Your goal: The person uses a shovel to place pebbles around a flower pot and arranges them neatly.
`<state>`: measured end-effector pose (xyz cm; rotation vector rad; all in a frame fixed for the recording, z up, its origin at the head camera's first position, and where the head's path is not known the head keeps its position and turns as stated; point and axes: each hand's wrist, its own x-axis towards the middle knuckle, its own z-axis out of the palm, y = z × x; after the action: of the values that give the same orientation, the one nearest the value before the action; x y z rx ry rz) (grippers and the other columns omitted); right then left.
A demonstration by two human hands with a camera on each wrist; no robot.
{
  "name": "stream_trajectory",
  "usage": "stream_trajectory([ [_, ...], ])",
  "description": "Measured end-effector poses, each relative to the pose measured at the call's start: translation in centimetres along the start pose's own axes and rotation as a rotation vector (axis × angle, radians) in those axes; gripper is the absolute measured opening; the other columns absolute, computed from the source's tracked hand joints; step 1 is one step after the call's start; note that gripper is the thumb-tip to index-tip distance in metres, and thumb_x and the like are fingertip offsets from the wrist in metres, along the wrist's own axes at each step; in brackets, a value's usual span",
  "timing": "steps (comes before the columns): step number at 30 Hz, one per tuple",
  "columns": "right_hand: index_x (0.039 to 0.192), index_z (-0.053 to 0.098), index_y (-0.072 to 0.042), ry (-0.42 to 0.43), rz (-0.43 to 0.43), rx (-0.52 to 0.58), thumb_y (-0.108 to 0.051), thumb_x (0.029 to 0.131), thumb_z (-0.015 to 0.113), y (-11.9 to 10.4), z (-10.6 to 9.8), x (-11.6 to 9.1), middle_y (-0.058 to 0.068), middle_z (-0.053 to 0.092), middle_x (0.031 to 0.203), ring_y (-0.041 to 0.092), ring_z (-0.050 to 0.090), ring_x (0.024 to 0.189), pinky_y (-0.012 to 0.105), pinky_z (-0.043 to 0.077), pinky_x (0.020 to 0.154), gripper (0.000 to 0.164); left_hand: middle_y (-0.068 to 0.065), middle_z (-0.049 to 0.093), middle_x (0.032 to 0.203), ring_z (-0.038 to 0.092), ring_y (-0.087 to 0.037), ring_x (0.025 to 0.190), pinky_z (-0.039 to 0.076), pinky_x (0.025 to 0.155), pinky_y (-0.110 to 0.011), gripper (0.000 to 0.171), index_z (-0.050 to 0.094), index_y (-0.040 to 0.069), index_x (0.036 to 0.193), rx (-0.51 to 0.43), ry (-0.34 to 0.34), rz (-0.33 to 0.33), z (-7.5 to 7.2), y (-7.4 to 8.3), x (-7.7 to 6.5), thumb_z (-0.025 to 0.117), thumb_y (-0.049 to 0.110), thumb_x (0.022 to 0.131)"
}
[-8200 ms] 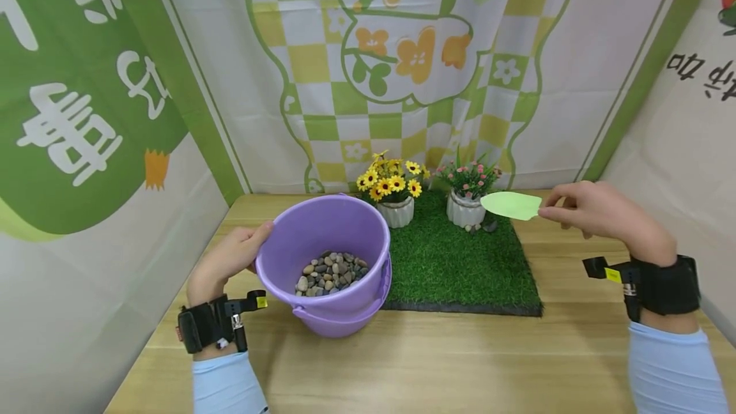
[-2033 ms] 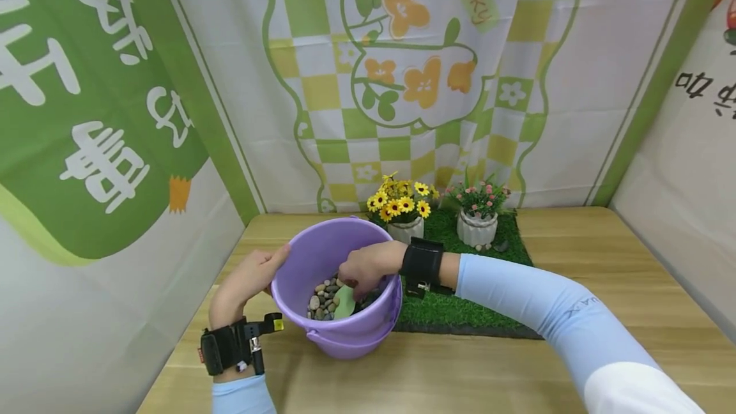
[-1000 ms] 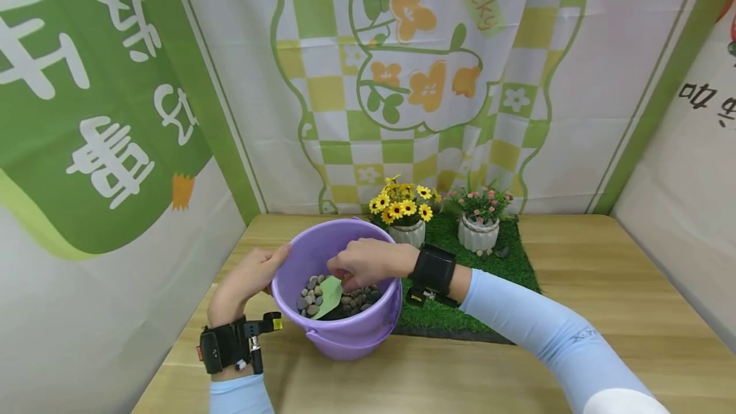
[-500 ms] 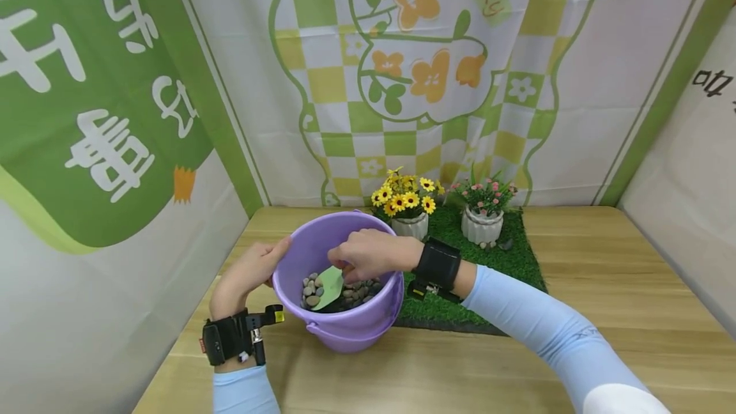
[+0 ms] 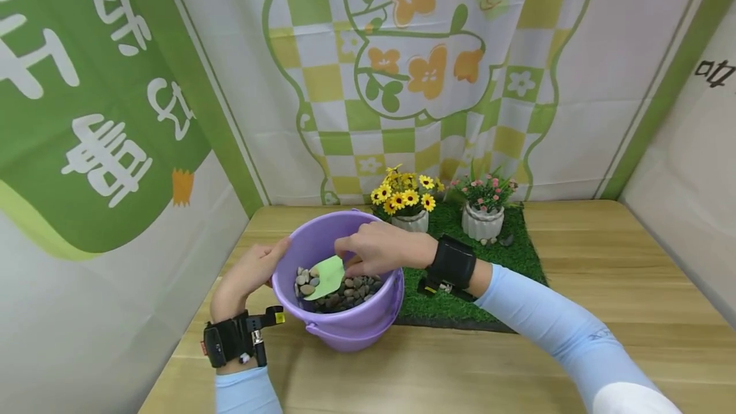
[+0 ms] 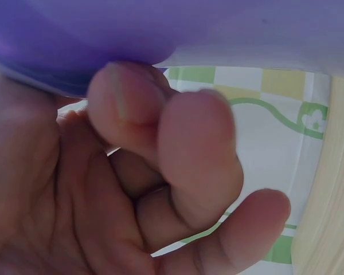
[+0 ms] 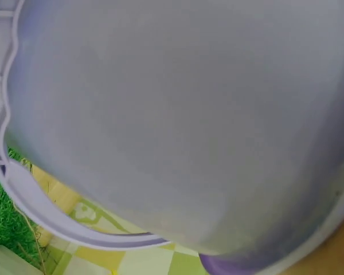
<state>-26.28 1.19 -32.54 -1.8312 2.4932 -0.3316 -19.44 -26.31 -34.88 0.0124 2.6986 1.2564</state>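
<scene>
A purple bucket (image 5: 356, 326), tilted a little toward me, holds a layer of grey and brown pebbles (image 5: 351, 294). Its far-left rim is gripped by my left hand (image 5: 248, 276), with the thumb over the edge; the left wrist view shows curled fingers (image 6: 198, 143) under the purple wall. Inside the bucket, my right hand (image 5: 388, 249) pinches a light green trowel (image 5: 326, 278) by its handle end, mostly hidden by the fingers. The blade points left and down, its tip by the pebbles. Only the bucket's wall (image 7: 172, 114) and carrying handle (image 7: 51, 220) fill the right wrist view.
Behind and right of the bucket lies an artificial grass mat (image 5: 460, 302) on the wooden table (image 5: 448, 369). On it stand a pot of yellow flowers (image 5: 405, 200) and a pot of pink flowers (image 5: 483, 209), with a few stones (image 5: 506, 240). Printed cloth (image 5: 414, 114) hangs behind.
The right hand has carried the trowel from right of the mat into the bucket. Over the last second the blade has risen slightly among the pebbles. The left hand keeps its grip on the rim.
</scene>
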Motion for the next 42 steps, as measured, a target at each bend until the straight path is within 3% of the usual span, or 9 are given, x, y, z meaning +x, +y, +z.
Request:
stream_trajectory([
  [7, 0.105, 0.065, -0.018, 0.045, 0.019, 0.004, -0.035, 0.092, 0.068, 0.0, -0.3, -0.6, -0.007, 0.068, 0.079, 0.0, 0.056, 0.058, 0.017, 0.043, 0.058, 0.022, -0.005, 0.07, 0.065, 0.069, -0.021, 0.061, 0.054, 0.072, -0.035, 0.069, 0.072, 0.002, 0.081, 0.0, 0.01, -0.022, 0.0, 0.2, -0.1, 0.036, 0.056, 0.102],
  [12, 0.108, 0.064, -0.018, 0.062, 0.017, 0.014, -0.035, 0.093, 0.068, 0.2, -0.3, -0.8, -0.007, 0.07, 0.083, 0.0, 0.059, 0.061, 0.018, 0.046, 0.061, 0.023, -0.005, 0.07, 0.066, 0.068, -0.021, 0.06, 0.056, 0.067, -0.034, 0.065, 0.072, 0.002, 0.087, -0.008, 0.015, -0.013, 0.0, 0.2, 0.0, 0.036, 0.054, 0.103],
  [18, 0.113, 0.063, -0.016, 0.091, 0.0, 0.045, -0.033, 0.093, 0.068, 0.5, 0.1, -1.3, -0.005, 0.072, 0.089, 0.001, 0.066, 0.072, 0.017, 0.047, 0.064, 0.027, -0.004, 0.069, 0.063, 0.068, -0.021, 0.06, 0.055, 0.069, -0.034, 0.068, 0.071, 0.003, 0.081, -0.01, 0.006, -0.039, 0.2, 0.3, 0.1, 0.036, 0.058, 0.102],
  [25, 0.113, 0.063, -0.015, 0.118, -0.012, 0.091, -0.033, 0.093, 0.068, 0.7, -0.2, -1.4, -0.004, 0.072, 0.099, -0.001, 0.068, 0.08, 0.016, 0.049, 0.068, 0.027, -0.005, 0.069, 0.064, 0.068, -0.021, 0.059, 0.055, 0.069, -0.035, 0.068, 0.071, 0.003, 0.082, 0.007, 0.001, -0.022, 0.1, 0.5, -0.1, 0.034, 0.056, 0.102],
  [42, 0.112, 0.065, -0.013, 0.137, 0.007, 0.122, -0.032, 0.093, 0.068, 0.6, -0.9, -1.7, -0.001, 0.074, 0.095, 0.003, 0.071, 0.081, 0.016, 0.052, 0.072, 0.028, -0.005, 0.07, 0.065, 0.068, -0.021, 0.058, 0.056, 0.066, -0.034, 0.065, 0.071, 0.003, 0.084, -0.013, -0.004, -0.011, 0.0, 0.4, -0.3, 0.035, 0.055, 0.103],
])
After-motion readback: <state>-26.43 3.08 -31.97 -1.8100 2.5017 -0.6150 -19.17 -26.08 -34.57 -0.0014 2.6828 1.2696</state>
